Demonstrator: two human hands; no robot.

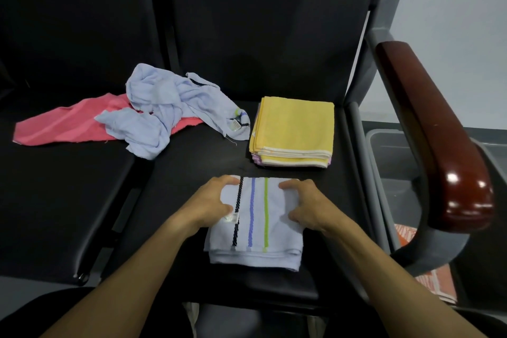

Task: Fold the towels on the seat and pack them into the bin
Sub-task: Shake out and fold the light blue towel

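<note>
A folded pale blue towel (258,228) with black, blue and green stripes lies at the front of the black seat (192,162). My left hand (212,200) grips its left edge and my right hand (304,204) grips its right edge, fingers curled over the far fold. Behind it sits a stack of folded towels (293,129), yellow on top with a pink one underneath. A crumpled pale blue towel (170,107) lies over a flat red towel (68,123) at the left. The grey bin (389,151) stands on the floor right of the seat, partly hidden by the armrest.
A glossy dark red armrest (433,129) on a grey metal frame runs along the seat's right side, between the seat and the bin. An orange patterned thing (436,280) lies on the floor below it. Black seat backs rise behind.
</note>
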